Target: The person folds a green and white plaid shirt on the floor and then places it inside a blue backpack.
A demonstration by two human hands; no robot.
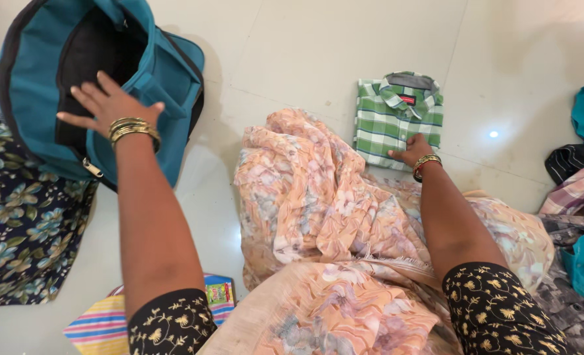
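lying flat on the floor far and to the right, the green shirt (397, 117) has its collar at the far end, and the right hand (413, 150) is the nearer one. that hand is mostly open with fingers pressed on the shirt's near edge, gripping nothing. the left hand (105, 104) rests spread open on the blue bag (167, 79), far left.
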